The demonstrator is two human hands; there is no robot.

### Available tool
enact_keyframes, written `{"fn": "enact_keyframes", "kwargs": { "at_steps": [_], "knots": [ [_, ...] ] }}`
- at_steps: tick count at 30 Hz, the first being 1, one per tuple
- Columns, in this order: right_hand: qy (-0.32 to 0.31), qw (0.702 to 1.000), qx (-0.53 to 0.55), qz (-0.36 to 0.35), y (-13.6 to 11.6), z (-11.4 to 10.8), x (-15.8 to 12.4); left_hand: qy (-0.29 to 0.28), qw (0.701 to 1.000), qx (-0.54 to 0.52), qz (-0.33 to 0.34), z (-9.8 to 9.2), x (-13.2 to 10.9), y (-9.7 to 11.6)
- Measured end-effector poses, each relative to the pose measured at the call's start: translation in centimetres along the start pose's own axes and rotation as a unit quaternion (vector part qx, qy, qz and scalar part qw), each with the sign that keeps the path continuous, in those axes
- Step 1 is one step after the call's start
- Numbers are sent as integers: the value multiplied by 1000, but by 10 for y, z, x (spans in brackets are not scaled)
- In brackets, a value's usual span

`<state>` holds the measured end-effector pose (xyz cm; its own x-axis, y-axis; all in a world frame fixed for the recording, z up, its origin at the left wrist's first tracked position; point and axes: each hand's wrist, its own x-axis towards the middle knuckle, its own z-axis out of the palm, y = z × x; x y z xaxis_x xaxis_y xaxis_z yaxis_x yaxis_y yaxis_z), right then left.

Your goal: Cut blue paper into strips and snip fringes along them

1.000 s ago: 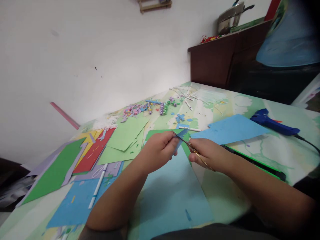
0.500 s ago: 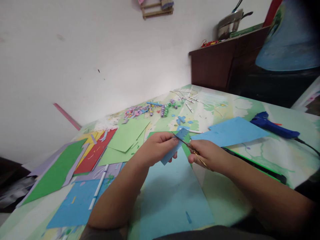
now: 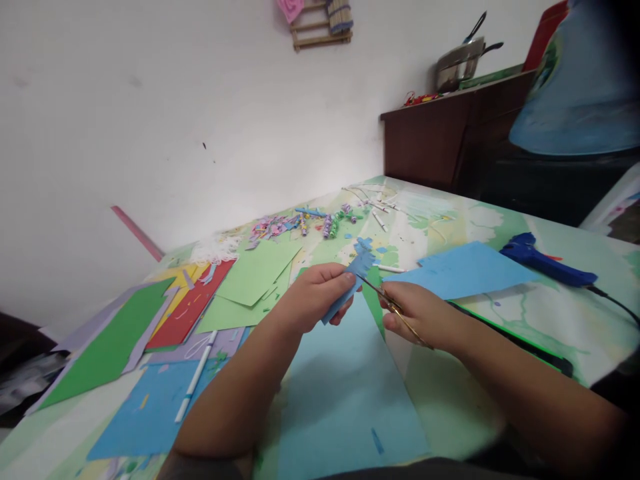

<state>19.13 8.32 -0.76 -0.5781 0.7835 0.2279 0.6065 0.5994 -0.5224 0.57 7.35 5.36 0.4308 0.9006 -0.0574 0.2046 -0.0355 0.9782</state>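
My left hand [image 3: 320,293] pinches a narrow strip of blue paper [image 3: 361,261] between thumb and fingers, above the table. One edge of the strip is cut into a fringe. In my right hand [image 3: 417,310] is a pair of gold-handled scissors [image 3: 400,312], with fingers in its handles. The blades reach the strip's edge right beside my left thumb; whether they are parted is hard to make out. Under both hands lies a pale blue sheet [image 3: 345,400] with a small dark blue scrap on it.
Coloured sheets, including green [image 3: 110,347], red [image 3: 193,310] and blue [image 3: 145,413], cover the left side. Paper scraps and curled pieces [image 3: 327,225] lie at the back. To the right are a blue sheet [image 3: 465,270], a blue glue gun [image 3: 547,260] with cord, and a green-edged dark object [image 3: 520,337].
The blue strip has shifted and tilted in my left hand, its fringe now bending up and away. The scissors have moved slightly lower along it. The camera view has tipped slightly.
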Motion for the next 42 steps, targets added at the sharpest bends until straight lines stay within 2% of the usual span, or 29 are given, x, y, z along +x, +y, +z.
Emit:
{"fn": "enact_keyframes", "kwargs": {
  "at_steps": [6,13,17,20,23,27,35,42],
  "knots": [
    [-1,1000,19,-19,-1,1,-1,51,992,114,32,3,-3,4],
    [-11,1000,12,-20,-6,-1,-1,79,933,336,105,7,-6,5],
    [-10,999,17,-28,-7,0,-1,70,908,394,122,10,-6,4],
    [-2,999,13,-32,-5,1,-2,67,901,410,125,10,-6,4],
    [-1,999,5,-31,-4,2,-2,60,906,400,124,10,-6,4],
    [-8,1000,4,-26,-4,2,-1,47,929,351,107,8,-6,4],
    [-17,1000,10,-13,-2,5,-1,-4,981,188,40,3,-3,2],
    [-21,1000,-12,1,-1,6,2,-56,997,55,11,-2,-2,-1]
  ]
}}
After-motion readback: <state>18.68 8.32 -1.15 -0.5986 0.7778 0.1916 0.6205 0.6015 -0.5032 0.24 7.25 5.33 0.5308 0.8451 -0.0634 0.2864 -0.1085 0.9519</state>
